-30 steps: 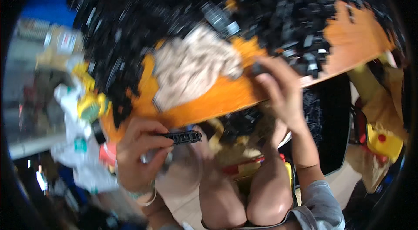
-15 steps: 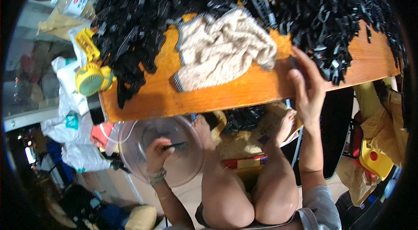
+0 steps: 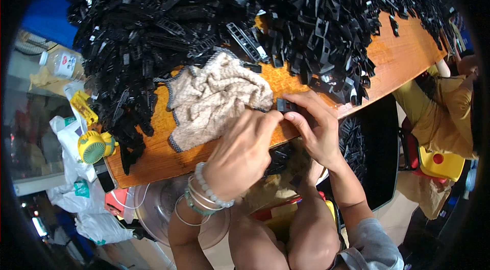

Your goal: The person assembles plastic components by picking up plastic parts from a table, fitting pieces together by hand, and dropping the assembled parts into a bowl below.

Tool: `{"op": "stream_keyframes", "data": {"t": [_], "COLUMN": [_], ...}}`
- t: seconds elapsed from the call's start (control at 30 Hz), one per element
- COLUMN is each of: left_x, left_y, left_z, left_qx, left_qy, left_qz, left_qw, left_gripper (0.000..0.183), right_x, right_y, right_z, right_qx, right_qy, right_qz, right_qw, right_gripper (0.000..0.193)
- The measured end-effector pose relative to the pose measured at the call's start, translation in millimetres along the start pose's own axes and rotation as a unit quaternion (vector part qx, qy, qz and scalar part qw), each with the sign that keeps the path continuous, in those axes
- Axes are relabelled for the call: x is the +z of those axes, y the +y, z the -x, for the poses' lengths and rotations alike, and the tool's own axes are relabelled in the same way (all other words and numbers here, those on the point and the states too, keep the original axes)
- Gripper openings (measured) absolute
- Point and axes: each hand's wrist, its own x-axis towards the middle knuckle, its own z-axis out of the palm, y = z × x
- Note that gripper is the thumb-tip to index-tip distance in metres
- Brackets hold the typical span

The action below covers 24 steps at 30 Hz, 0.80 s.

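At the table's front edge my right hand (image 3: 319,129) pinches a small black plastic part (image 3: 286,105) between thumb and fingers. My left hand (image 3: 245,142), with bead bracelets at the wrist, meets it from the left. Its fingers are closed against the near side of that part; what they hold is hidden. Just left of the hands a crumpled beige cloth (image 3: 209,96) with a striped border lies on the orange wooden table (image 3: 395,60). Behind it spreads a large heap of black plastic parts (image 3: 204,4).
Below the table's left end stands a clear plastic basin (image 3: 158,214). A yellow fan (image 3: 94,146) and a plastic bottle (image 3: 64,63) are at the left. On the right are a black container (image 3: 380,152) with black parts, a yellow stool (image 3: 441,162) and another person's leg (image 3: 449,116).
My left hand has risen from over the basin, where it held a dark piece, to meet my right hand. My right hand has closed on a black part. The view has shifted.
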Motion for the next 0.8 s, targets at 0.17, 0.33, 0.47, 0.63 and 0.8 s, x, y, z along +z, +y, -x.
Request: {"op": "stream_keyframes", "data": {"t": [0.17,0.33,0.47,0.63,0.8], "left_x": [2.5,3.6,10.6,12.7,15.4], "left_y": [-3.7,-21.1,-22.5,-27.8,-29.5], "left_z": [-11.9,19.3,31.2,33.7,34.6], "left_qx": [0.001,-0.027,-0.084,-0.088,-0.069], "left_qy": [-0.002,0.132,0.163,0.196,0.196], "left_qz": [-0.103,-0.102,-0.045,0.012,-0.026], "left_qw": [0.995,0.986,0.982,0.976,0.978], "left_gripper": [0.050,0.039,0.027,0.025,0.028], "right_x": [4.3,4.4,-2.3,-3.7,-4.0], "right_y": [2.5,6.8,3.7,6.1,5.9], "right_z": [-2.7,-0.3,0.0,-2.7,-5.3], "right_qx": [0.015,-0.037,-0.096,-0.071,-0.055], "right_qy": [0.025,-0.012,-0.097,-0.116,-0.111], "right_qz": [-0.012,-0.040,0.026,-0.009,-0.014], "right_qw": [0.999,0.998,0.990,0.991,0.992], "right_gripper": [0.027,0.029,0.033,0.029,0.027]}}
